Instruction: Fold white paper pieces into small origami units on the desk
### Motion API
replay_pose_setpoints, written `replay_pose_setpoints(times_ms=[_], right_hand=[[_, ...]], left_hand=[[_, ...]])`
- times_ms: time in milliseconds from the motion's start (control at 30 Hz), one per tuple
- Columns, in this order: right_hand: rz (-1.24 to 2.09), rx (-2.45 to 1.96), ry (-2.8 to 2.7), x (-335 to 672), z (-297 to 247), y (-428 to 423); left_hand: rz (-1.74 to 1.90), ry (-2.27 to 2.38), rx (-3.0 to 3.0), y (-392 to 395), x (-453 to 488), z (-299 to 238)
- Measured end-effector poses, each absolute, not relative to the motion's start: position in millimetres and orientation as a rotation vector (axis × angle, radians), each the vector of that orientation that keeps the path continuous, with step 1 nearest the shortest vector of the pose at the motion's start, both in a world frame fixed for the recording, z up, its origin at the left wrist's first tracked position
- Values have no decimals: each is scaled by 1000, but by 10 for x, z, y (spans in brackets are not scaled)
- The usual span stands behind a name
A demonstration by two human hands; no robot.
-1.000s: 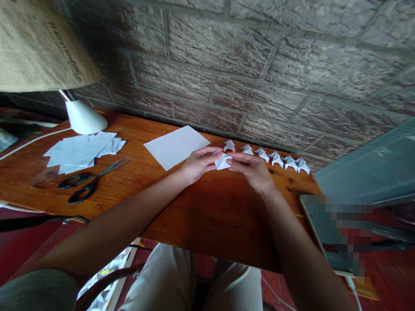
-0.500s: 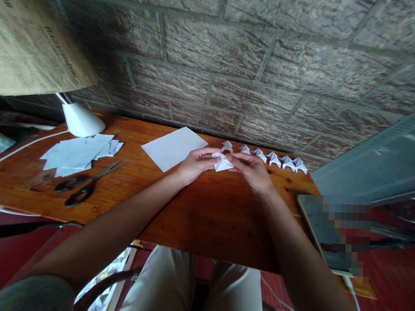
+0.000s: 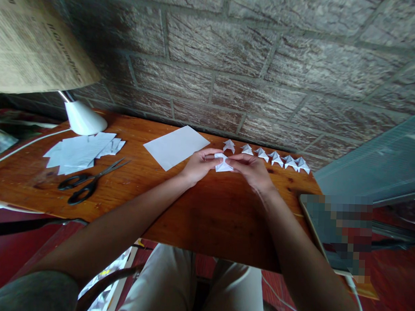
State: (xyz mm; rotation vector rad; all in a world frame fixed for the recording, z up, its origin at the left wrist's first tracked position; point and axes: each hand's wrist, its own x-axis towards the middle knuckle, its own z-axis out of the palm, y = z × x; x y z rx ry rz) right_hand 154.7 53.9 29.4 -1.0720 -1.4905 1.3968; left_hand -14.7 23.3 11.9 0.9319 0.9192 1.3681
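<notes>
Between my two hands is a small piece of folded white paper [image 3: 223, 164], held just above the wooden table [image 3: 205, 214]. My left hand [image 3: 200, 166] pinches its left side between thumb and fingers. On the other side, my right hand [image 3: 250, 169] grips the right edge, its thumb pressed near the middle fold. Behind my hands, a row of several folded paper pieces [image 3: 262, 154] with pointed tips stands along the wall edge; one [image 3: 229, 146] sits slightly apart at the left end. A flat white sheet [image 3: 176, 146] lies left of and behind my left hand.
Scissors [image 3: 90, 184] with black handles lie open on the left, below a pile of cut paper pieces [image 3: 80, 152]. A lamp [image 3: 84, 118] with a printed shade stands at the back left. A tablet-like device [image 3: 314, 222] rests at the right edge. A brick wall [image 3: 217, 74] borders the back.
The folded paper has turned slightly and lies flatter between my fingers. My right thumb has shifted a little on it. The whole view has moved slightly.
</notes>
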Motion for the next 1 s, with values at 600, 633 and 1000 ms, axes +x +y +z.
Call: replay_pose_setpoints(times_ms=[600,633,1000], right_hand=[[1397,-1092,-1478,1520,321,516],[1405,-1084,-1490,1523,320,514],[1473,-949,-1614,1591,334,525]], left_hand=[[1414,903,938,304,-132,53],[1420,909,934,307,-139,43],[1409,857,798,305,-175,73]])
